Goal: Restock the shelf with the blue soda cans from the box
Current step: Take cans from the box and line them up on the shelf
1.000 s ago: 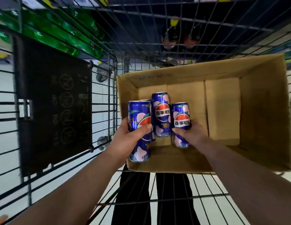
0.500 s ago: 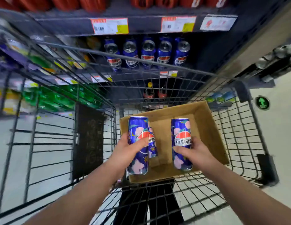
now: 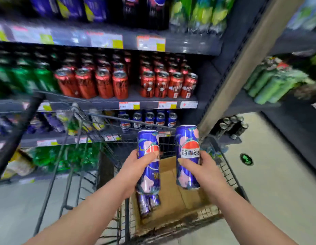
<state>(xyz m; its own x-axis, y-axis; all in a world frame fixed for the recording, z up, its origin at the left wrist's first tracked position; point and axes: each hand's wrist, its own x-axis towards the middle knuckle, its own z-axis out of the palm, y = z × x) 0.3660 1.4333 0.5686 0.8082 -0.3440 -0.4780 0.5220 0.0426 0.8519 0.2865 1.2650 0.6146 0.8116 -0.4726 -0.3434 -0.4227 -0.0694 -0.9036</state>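
One blue soda can clasped in left grip; one second can clasped in right grip; one box beneath

Blurred, unreadable price tags; box partly behind 2 held cans

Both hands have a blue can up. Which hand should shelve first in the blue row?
Right, probably. The right hand holds its blue can higher, its top near the right end of the shelf's blue cans. The left hand holds the other can lower, over the box.
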